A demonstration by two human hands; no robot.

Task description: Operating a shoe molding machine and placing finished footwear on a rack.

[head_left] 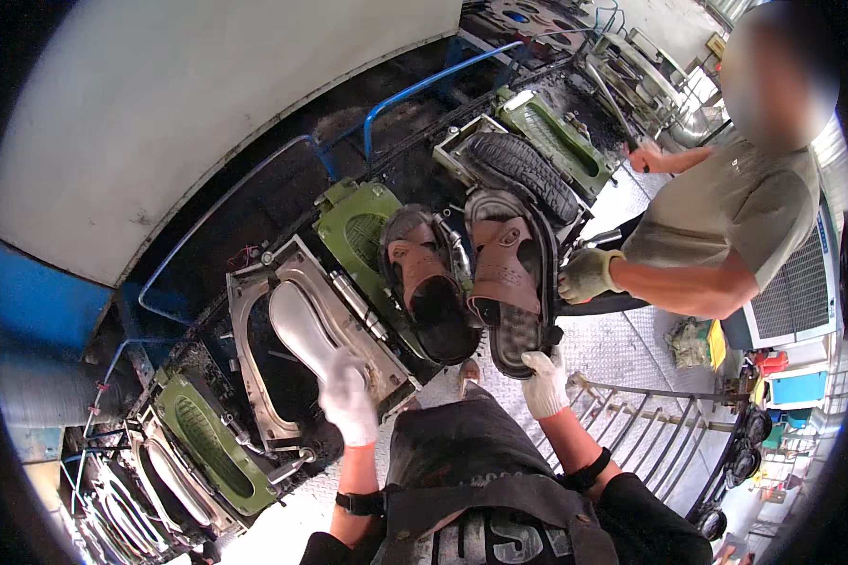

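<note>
The right hand [545, 381], gloved, pinches the near end of the dark moulded sole [518, 325] lying in the open mould [513, 273], centre-right. The left hand [349, 400] rests loosely closed on the adjacent steel mould [254, 320], grasping nothing visible. The sole appears light, flexible and grippy; hold its rim.

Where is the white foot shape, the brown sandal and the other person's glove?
white foot shape [301, 330]: head view, middle of its flat face.
brown sandal [507, 273]: head view, on its strap.
other person's glove [586, 275]: head view, back of the glove.
</note>
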